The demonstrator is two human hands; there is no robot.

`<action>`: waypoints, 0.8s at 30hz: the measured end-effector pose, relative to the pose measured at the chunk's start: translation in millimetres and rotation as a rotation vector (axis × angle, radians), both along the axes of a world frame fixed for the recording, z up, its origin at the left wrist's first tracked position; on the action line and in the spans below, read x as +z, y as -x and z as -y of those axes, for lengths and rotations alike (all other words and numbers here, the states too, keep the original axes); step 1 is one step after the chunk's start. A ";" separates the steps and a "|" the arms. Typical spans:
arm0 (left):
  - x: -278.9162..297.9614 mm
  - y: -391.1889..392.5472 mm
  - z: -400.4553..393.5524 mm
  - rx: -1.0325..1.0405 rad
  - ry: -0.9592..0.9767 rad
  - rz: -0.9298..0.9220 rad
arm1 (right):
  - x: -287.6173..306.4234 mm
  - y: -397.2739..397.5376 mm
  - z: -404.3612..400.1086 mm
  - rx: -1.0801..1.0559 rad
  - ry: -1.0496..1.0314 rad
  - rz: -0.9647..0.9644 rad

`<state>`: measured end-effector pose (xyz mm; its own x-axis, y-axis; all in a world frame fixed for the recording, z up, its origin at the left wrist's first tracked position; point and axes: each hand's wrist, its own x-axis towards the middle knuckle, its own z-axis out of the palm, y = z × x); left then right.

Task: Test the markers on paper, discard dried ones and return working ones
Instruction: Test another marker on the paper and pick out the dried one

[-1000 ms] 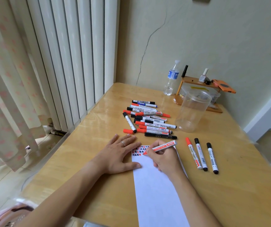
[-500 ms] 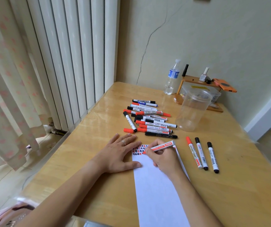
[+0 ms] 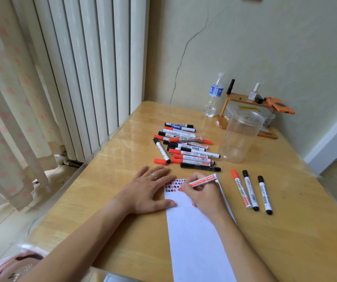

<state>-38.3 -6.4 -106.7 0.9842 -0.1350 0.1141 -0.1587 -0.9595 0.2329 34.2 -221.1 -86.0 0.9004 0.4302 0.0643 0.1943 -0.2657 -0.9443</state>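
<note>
Head view: the only camera, looking down over both forearms onto the wooden surface (image 3: 110, 180).
Right hand: the right hand (image 3: 204, 195) is curled round a red marker (image 3: 202, 180), pinching it low on the barrel near the tip.
Left hand: the left hand (image 3: 149, 188) lies flat, fingers straight and spread, pressing the left edge of the paper (image 3: 196, 241); it holds nothing.
Marker position: tip down at the top of the sheet, right beside the rows of red and black test marks (image 3: 172, 185).
Axis and pointing: long axis slants from lower left to upper right, tip end toward the left hand, tail end rising toward the jar (image 3: 240, 137).
Handling: a light, stiff plastic barrel, likely smooth, so I'd say a pinch close to the tip gives best control; the paper is thin and would slide unless pinned.
Untested pile: a heap of markers (image 3: 186, 147) lies beyond the hands, mostly running left to right.
Sorted row: three capped markers (image 3: 251, 192) lie side by side to the right of the paper, apart from the heap.
Loose cap: an orange cap (image 3: 159, 161) sits near the heap's front edge.
</note>
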 end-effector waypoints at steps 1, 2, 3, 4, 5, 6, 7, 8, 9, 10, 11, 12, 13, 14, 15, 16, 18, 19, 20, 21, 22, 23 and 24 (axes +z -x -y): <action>0.4 -0.1 0.0 0.000 0.000 -0.003 | 0.4 -0.2 0.2 -0.013 0.005 0.008; 0.6 0.3 0.0 0.000 -0.001 -0.007 | 0.6 -0.3 -0.1 -0.018 0.010 0.017; 0.7 0.6 0.1 -0.001 -0.003 -0.008 | 0.9 0.0 -0.1 -0.019 0.010 0.022; 0.7 0.7 -0.1 -0.001 -0.005 -0.008 | 0.7 0.0 -0.3 -0.018 0.003 0.022; 0.7 0.7 -0.2 -0.001 -0.006 -0.008 | 0.6 0.1 -0.4 -0.013 -0.006 0.019; 0.7 0.3 -0.3 -0.001 -0.005 -0.008 | 0.3 0.2 -0.5 -0.005 -0.013 0.017; 0.8 -0.3 -0.4 0.000 -0.005 -0.007 | 0.4 0.4 -0.5 0.006 -0.014 0.016; 0.8 -0.9 -0.5 0.001 -0.005 -0.006 | 0.2 0.5 -0.5 0.016 -0.011 0.017; 0.7 -1.2 -0.5 0.001 -0.005 -0.005 | 0.0 0.5 -0.6 0.022 -0.008 0.016; 0.4 -1.4 -0.5 0.002 -0.003 -0.003 | -0.4 0.2 -0.6 0.025 -0.008 0.010; 0.2 -1.4 -0.4 0.003 -0.002 -0.002 | -0.4 0.1 -0.6 0.025 -0.010 0.001; -0.1 -1.4 -0.3 0.004 -0.001 -0.002 | -0.6 -0.4 -0.7 0.024 -0.013 -0.008; -0.3 -1.2 -0.1 0.004 -0.001 -0.003 | -0.3 -0.4 -0.5 0.024 -0.011 -0.012; -0.3 -1.1 -0.2 0.004 0.000 -0.001 | 0.0 -0.6 -0.5 0.021 -0.006 -0.010; -0.3 -1.1 -0.2 0.003 0.003 0.002 | 0.7 -0.5 -0.3 0.017 -0.004 -0.004; -0.4 -1.3 -0.3 0.003 0.008 0.004 | 0.9 -0.6 -0.1 0.009 -0.006 0.001; -0.5 -1.2 -0.3 0.003 0.010 0.004 | 0.2 -1.2 0.4 -0.005 -0.010 0.005; -0.5 -1.0 -0.3 0.003 0.007 0.003 | -0.4 -1.7 0.5 -0.008 -0.009 0.005; -0.7 -0.6 -0.5 0.003 0.005 0.002 | -0.9 -1.9 0.4 -0.009 -0.007 0.005; -0.7 -0.4 -0.6 0.003 0.005 0.001 | -1.2 -1.9 0.2 -0.008 -0.003 0.006; -0.8 -0.3 -0.8 0.003 0.007 0.000 | -1.5 -2.0 0.0 -0.007 0.000 0.006; -0.8 -0.4 -1.0 0.002 0.008 0.000 | -1.4 -1.9 0.0 -0.007 0.002 0.003; -0.8 -0.6 -1.1 0.000 0.008 0.003 | -1.5 -2.0 0.2 -0.008 0.002 -0.002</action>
<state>-37.8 -5.3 -107.5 0.9840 -0.1337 0.1179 -0.1589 -0.9576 0.2403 36.2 -221.4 -87.5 0.9040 0.4230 0.0618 0.1903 -0.2688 -0.9442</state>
